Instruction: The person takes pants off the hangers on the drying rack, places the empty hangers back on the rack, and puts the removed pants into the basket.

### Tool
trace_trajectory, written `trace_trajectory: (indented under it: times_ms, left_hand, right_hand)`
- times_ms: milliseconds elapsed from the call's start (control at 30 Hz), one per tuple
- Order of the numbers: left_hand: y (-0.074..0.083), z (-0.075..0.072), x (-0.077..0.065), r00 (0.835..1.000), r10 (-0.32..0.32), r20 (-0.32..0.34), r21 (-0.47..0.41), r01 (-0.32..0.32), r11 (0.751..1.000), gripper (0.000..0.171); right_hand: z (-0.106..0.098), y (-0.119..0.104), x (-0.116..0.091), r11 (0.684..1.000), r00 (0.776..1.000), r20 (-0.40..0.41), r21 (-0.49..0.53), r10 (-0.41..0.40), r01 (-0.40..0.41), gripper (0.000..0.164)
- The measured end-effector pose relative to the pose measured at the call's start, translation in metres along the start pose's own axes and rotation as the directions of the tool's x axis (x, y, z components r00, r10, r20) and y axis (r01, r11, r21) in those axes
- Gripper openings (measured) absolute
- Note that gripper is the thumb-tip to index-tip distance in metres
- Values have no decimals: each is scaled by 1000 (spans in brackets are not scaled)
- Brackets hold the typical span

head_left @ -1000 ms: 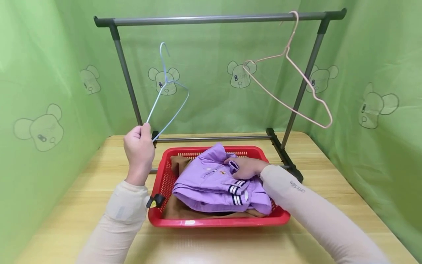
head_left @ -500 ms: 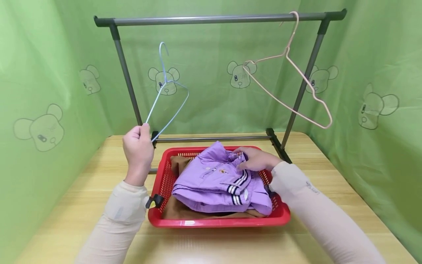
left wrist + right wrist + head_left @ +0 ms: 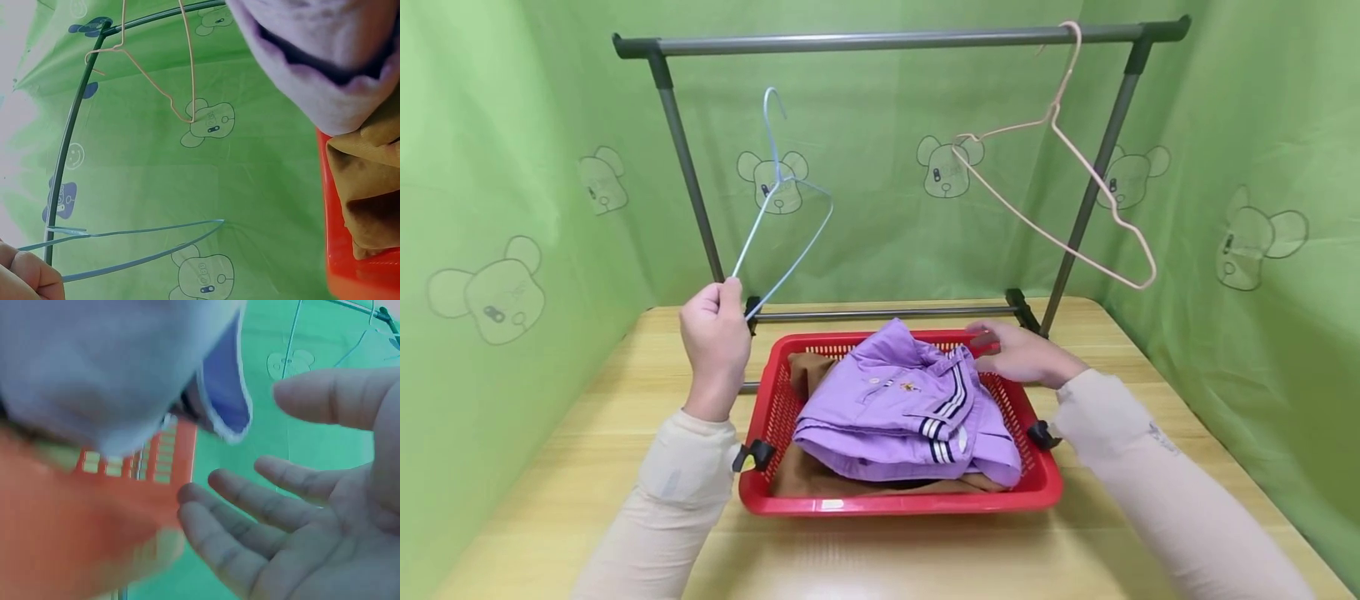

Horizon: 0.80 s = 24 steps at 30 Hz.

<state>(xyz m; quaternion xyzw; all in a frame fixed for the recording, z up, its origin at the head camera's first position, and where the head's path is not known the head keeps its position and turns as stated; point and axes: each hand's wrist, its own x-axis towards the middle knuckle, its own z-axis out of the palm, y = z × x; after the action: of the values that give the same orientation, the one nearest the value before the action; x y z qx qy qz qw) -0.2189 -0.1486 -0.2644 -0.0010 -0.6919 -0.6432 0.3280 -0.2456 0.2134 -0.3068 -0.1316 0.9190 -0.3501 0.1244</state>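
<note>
My left hand (image 3: 715, 346) grips a light blue hanger (image 3: 750, 242) by its side, holding it upright with the hook on top. In the left wrist view, curled fingers (image 3: 37, 275) show at the lower corner around the blue wire. My right hand (image 3: 1022, 354) is beside a folded purple garment (image 3: 880, 417), with its fingers spread and nothing between them. The garment has a collar with dark and white stripes and lies in a red basket (image 3: 895, 506). In the right wrist view the palm and fingers (image 3: 275, 506) are apart from the purple cloth.
A pink hanger (image 3: 1112, 271) hangs from the right part of a grey metal rack (image 3: 850, 43) behind the basket. Brown cloth (image 3: 797, 475) lies under the garment. Black clips (image 3: 1043, 435) sit at the basket's sides. Green curtains (image 3: 865, 258) surround the wooden table (image 3: 595, 433).
My right hand has let go of the purple garment's collar and moved right and away, over the basket's far right corner. The left hand and blue hanger have hardly moved.
</note>
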Motion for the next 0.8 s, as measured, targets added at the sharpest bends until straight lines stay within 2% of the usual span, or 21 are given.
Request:
trace_trajectory:
  times_ms: [233,400,600,700,800]
  left_hand:
    - [4,1,2,1000,14,-13,-20,-15,1000,45]
    - [7,2,4,999,37,-15,-15,-37,999,45]
    - [10,3,6,998,57,-35,5,-57,998,46]
    - [11,4,7,997,63,-36,5,-63,998,45]
    - [13,6,8,996,74,-42,-9,-74,997,45]
  right_hand:
    - [-8,17,-12,998,998,-68,57,12,-8,62]
    - [-6,31,-15,997,998,-62,75,19,-15,68]
    - [9,43,-14,996,999,-47,93,21,-17,73]
    - [20,48,-13,994,997,-74,107,12,-4,72]
    - [31,52,-11,994,992,-120,96,-39,50,67]
